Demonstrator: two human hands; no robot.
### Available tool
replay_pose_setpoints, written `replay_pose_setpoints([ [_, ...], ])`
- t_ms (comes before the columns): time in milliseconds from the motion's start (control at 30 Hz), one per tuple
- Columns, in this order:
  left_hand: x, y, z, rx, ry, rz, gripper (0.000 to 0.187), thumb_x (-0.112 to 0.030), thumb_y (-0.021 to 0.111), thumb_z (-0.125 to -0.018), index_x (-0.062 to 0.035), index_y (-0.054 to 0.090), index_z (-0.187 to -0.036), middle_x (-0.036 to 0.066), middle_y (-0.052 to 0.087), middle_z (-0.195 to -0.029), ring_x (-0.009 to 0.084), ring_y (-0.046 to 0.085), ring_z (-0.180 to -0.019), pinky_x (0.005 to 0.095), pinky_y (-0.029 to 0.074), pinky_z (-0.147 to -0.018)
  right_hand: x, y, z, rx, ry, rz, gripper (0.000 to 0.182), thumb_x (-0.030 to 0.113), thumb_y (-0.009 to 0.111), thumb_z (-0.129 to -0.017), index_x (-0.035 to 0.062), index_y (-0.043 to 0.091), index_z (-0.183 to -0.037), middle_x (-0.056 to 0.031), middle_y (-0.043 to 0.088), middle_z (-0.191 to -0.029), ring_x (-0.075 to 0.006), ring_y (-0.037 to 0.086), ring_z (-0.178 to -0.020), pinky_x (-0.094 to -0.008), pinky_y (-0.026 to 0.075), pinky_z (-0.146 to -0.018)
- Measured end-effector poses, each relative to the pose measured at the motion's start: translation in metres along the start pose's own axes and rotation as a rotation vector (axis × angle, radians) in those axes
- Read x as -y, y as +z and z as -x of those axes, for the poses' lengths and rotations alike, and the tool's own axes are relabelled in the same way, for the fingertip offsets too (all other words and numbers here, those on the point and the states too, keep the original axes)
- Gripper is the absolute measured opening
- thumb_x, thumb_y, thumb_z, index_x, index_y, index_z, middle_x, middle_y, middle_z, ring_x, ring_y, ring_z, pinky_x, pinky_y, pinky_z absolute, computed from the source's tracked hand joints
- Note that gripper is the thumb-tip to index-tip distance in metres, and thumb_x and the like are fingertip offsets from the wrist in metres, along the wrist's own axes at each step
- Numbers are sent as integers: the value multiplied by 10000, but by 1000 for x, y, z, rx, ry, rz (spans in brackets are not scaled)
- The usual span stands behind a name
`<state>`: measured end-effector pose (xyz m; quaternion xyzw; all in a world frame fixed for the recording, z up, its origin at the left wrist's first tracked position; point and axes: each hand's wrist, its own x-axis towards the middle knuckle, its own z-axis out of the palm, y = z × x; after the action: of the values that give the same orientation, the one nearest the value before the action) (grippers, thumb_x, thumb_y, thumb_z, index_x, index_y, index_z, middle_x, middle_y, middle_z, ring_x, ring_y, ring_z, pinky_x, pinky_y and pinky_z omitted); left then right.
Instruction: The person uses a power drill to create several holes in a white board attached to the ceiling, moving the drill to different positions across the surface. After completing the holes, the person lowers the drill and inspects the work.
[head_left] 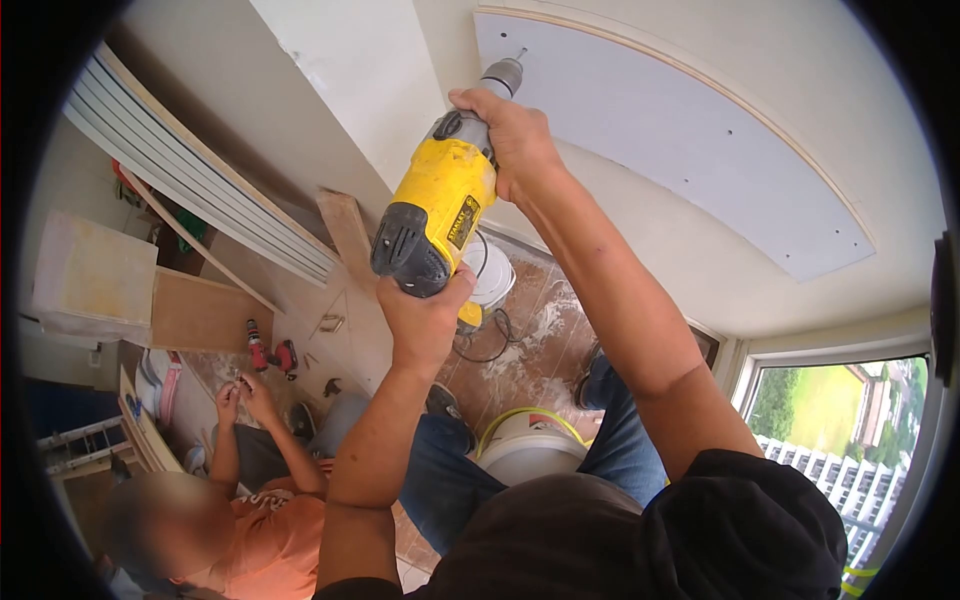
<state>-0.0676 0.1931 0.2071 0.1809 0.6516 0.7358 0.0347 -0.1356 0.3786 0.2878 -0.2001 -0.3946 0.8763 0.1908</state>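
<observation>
A yellow and black corded drill (435, 195) is raised toward the wall, held in both hands. My right hand (518, 140) is wrapped round its grey front section, just behind the chuck (503, 74). Lower down, my left hand (428, 312) is closed on the handle, which is mostly hidden by the drill body and the fingers. The thin bit (521, 54) meets the upper left end of a long white panel (640, 120) against the wall. Small dark holes or screw spots dot that panel.
At lower left sits a person in an orange shirt (275, 535), both hands together, near red-and-black cordless tools (270, 352). White buckets (530, 445) stand between my legs and by the wall. Stacked long panels (200, 165) lean at left. A window (845, 420) is at right.
</observation>
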Motion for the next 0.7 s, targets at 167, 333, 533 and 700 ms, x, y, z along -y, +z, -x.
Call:
replay_pose_setpoints([
  [167,-3,0,0,0,-40,20,311,124,705,-791,64,661,-1093,105,702,-867,188,684,-712,335,575,-671,1,1,-2,-35,12,32,392,113,867,-774,-151,625,-932,-193,674,-847,-284,671,-635,-467,575,-566],
  [333,-7,3,1,-13,-76,33,330,129,696,-785,63,659,-1107,108,699,-870,196,683,-710,343,578,-667,3,0,-1,-14,34,58,383,153,855,-826,-102,634,-1006,-167,673,-870,-265,682,-668,-455,597,-602],
  [533,-12,3,1,-23,-119,97,200,54,773,-784,25,713,-973,45,727,-899,123,696,-790,288,562,-749,3,2,0,-30,-5,28,387,103,860,-776,-163,618,-919,-195,674,-855,-288,674,-637,-467,579,-572],
  [700,-11,5,1,-16,-114,101,192,59,766,-786,22,709,-966,46,728,-895,125,696,-791,292,564,-751,4,0,-1,-25,-8,13,384,98,863,-773,-161,617,-914,-197,674,-854,-289,674,-638,-467,582,-574],
])
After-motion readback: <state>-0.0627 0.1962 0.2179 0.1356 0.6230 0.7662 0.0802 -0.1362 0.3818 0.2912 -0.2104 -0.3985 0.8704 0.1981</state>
